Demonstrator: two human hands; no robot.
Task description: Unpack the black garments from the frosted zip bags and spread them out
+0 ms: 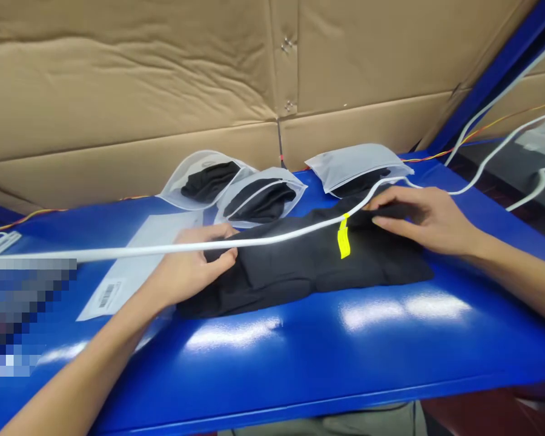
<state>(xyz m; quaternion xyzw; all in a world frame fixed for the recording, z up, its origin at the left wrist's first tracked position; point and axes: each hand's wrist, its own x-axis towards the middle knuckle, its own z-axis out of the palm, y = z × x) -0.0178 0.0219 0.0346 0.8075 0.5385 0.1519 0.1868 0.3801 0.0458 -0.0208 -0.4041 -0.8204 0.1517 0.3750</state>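
Head view: a black garment [306, 269] lies lengthwise between the hands, the right hand [420, 221] pinching its edge, the left hand [195, 263] open against its end.

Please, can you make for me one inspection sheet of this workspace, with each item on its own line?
Surface: shiny blue metal table, with bright reflections.
Job's things: folded black garment with a yellow tag; three clear plastic bags behind it, each holding black cloth.
Clutter: pale sheet with a barcode label, left of the garment.
Hands: left hand and right hand both touch the garment.
Cables: white cable crosses the view above the garment; thin orange wire lies along the table's far side.
Surroundings: cardboard wall behind the table; blue beam at right; lower left is blurred.
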